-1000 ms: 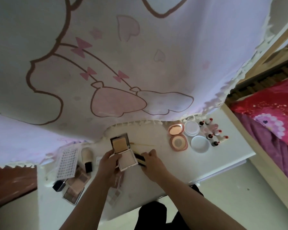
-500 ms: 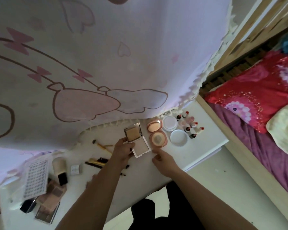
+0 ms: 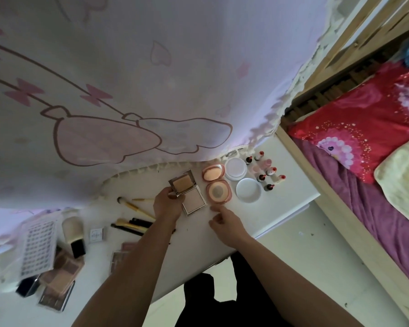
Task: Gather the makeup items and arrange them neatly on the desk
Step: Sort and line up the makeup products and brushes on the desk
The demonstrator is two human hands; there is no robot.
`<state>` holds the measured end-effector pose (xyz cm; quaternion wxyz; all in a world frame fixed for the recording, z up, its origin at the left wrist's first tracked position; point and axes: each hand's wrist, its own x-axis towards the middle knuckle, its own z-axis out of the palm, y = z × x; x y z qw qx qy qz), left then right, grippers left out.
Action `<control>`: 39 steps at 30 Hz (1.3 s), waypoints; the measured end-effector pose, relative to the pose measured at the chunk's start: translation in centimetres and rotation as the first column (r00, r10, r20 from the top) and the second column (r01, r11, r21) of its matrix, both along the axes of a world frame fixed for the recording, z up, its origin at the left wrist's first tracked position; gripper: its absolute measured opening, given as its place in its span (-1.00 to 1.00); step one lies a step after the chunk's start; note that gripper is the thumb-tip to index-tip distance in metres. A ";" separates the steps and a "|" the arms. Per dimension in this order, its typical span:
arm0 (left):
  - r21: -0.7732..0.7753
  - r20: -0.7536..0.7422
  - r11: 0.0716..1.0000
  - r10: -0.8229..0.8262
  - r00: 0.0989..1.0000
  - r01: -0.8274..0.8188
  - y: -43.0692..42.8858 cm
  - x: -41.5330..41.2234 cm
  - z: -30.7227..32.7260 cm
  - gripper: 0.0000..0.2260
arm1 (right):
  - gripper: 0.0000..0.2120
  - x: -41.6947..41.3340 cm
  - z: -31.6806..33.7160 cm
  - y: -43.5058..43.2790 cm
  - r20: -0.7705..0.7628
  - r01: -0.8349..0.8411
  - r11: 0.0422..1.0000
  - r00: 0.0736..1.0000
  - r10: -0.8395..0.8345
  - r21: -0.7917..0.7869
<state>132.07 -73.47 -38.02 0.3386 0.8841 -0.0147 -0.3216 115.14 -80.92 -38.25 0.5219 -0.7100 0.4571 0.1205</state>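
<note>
Since a second ago we have carried the square compact (image 3: 189, 193) rightward across the desk (image 3: 198, 244); it now lies just beside the round pink compact (image 3: 217, 185). We count one of each, both open. Ours shows a tan panel in its raised lid and a pale pan below. Its long axis runs away from us, lid end toward the curtain (image 3: 151, 90). Our left hand (image 3: 167, 206) pinches its left edge near the hinge. Our right hand (image 3: 224, 223) is loosely curled, holding nothing. Two white round lids (image 3: 248, 190) sit further right.

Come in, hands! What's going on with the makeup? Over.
Left hand grips open square compact. Right hand empty, beside round pink compact. Nothing in the way.
</note>
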 end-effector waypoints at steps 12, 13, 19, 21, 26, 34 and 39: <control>-0.064 -0.038 0.998 -0.008 0.999 0.005 0.8 -0.6 -0.3 -0.67 | -0.64 0.0 0.4 -0.1 -0.005 0.011 1.000 1.000 -0.011 -0.006; -0.053 -0.002 0.998 -0.029 1.000 0.029 1.1 -0.7 0.4 -0.70 | -0.69 0.1 0.6 -0.1 -0.016 0.016 1.000 1.000 -0.017 -0.026; 0.024 0.211 0.977 -0.213 0.954 0.213 6.4 -0.3 2.2 -0.77 | -0.78 2.0 1.9 0.6 0.013 0.026 0.993 1.000 -0.025 -0.116; 0.059 0.235 0.967 -0.254 0.938 0.247 8.9 0.1 2.4 -0.76 | -0.75 3.0 2.1 1.3 0.041 0.010 0.992 0.999 -0.005 -0.130; 0.218 0.341 0.902 -0.429 0.836 0.374 15.7 0.3 2.0 -0.72 | -0.70 5.4 2.0 4.7 0.015 -0.132 0.981 0.991 0.136 -0.145; 0.427 0.248 0.667 -0.735 0.631 0.610 23.7 -0.4 1.1 -0.26 | -0.58 7.2 1.7 11.2 -0.054 -0.344 0.921 0.939 0.340 -0.185; 0.384 0.250 0.745 -0.652 0.716 0.545 25.9 1.4 0.3 -0.31 | -0.57 8.5 1.5 14.1 -0.035 -0.404 0.895 0.914 0.405 -0.190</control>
